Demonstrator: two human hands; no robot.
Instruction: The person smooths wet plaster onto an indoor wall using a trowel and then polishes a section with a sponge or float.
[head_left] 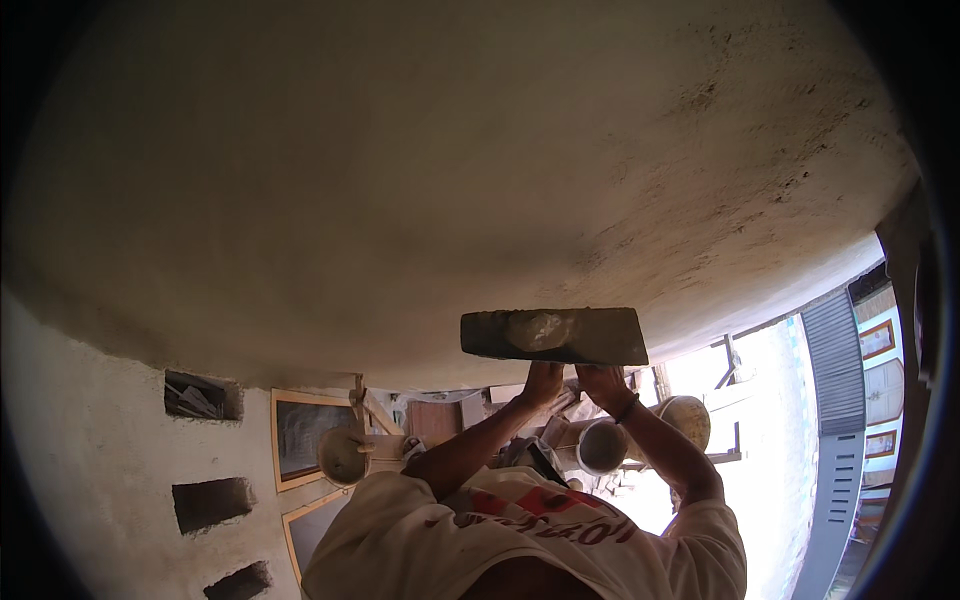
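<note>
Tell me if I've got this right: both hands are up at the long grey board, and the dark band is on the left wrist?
Not quite: the head view shows the dark band on the right wrist, not the left. The left hand and right hand are indeed both up at the long grey board.

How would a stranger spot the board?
A broad tan surface fills the top. Near its lower edge, left hand and right hand meet a long board. Its dark, oblong face with a pale patch distinguishes it from the round buckets below.
</note>
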